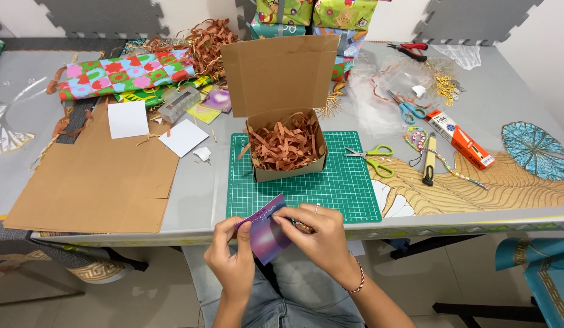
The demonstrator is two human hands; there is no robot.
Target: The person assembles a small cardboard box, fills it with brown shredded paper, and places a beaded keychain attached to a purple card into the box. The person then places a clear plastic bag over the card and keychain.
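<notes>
Purple card (pixel 267 234), small and glossy, held over the lap just off the near edge of the desk (pixel 191 200). Left hand (pixel 233 261) pinches its lower left corner between thumb and fingers. Right hand (pixel 315 234) closes on the card's right edge, fingertips pressed together there; something small and beaded seems to sit under those fingers, too hidden to name.

Straight ahead, on a green cutting mat (pixel 349 182), an open cardboard box (pixel 286 146), lid standing upright at the back, filled with brown paper shreds (pixel 285 143). Nothing else shows in the box.

Right of the mat: green scissors (pixel 373 159), a bead string (pixel 443 161), a craft knife (pixel 429 161), an orange carton (pixel 459 138). Further back, blue scissors (pixel 408 109), clear plastic bags (pixel 385 91), red pliers (pixel 409 50).

Left of the mat: white squares of card (pixel 128 119), a flat sheet of cardboard (pixel 100 182), a roll of bright wrapping paper (pixel 127 71), more loose shreds behind it. Wrapped parcels (pixel 318 15) at the far edge.

Judgement: the step in hand looks like working at the card with both hands, fixing or freeing the small piece on its right edge. Any next move would call for a steady left pinch while the right fingertips do fine work, card kept flat so it does not crease.
</notes>
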